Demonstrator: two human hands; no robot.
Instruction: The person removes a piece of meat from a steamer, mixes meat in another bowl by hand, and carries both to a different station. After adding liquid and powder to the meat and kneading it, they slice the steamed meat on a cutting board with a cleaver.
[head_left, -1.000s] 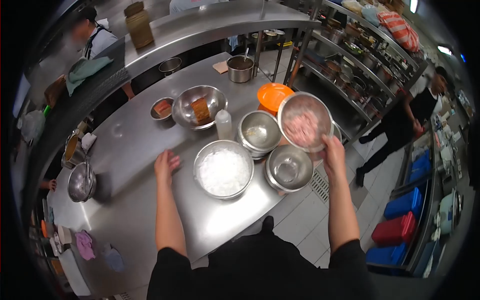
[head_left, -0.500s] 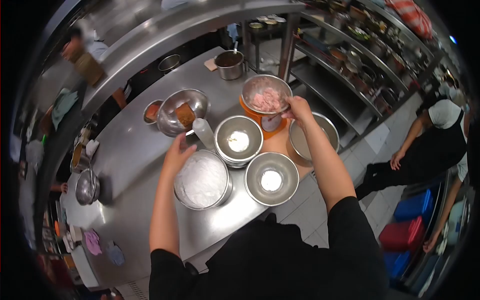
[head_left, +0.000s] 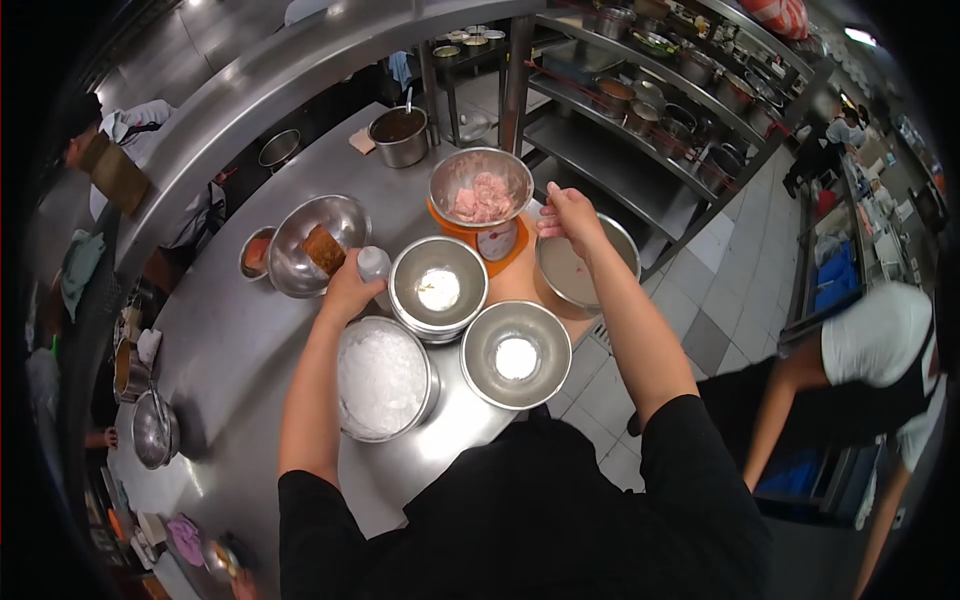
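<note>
Left grip: the left hand (head_left: 352, 290) has fingers and thumb around a pale bottle (head_left: 373, 265), seemingly to keep it upright beside the bowls.
Right grip: the right hand (head_left: 570, 215) holds nothing visible, fingers loosely bent and apart from the meat bowl (head_left: 442, 181).
Meat: the pink meat (head_left: 485, 198) lies in that bowl, upper middle of the frame.
Scale: the orange scale (head_left: 497, 242) carries the bowl, presumably so the dial reads its load; the dial faces the person.
Nearby bowls: an upper steel bowl (head_left: 405, 300) sits just beside the bottle, at centre; its wall probably limits finger room.
Left arm: reaches up from lower left, wrist bent inward.
Right arm: slants up and leftward from lower right, hand raised beside the scale.
</note>
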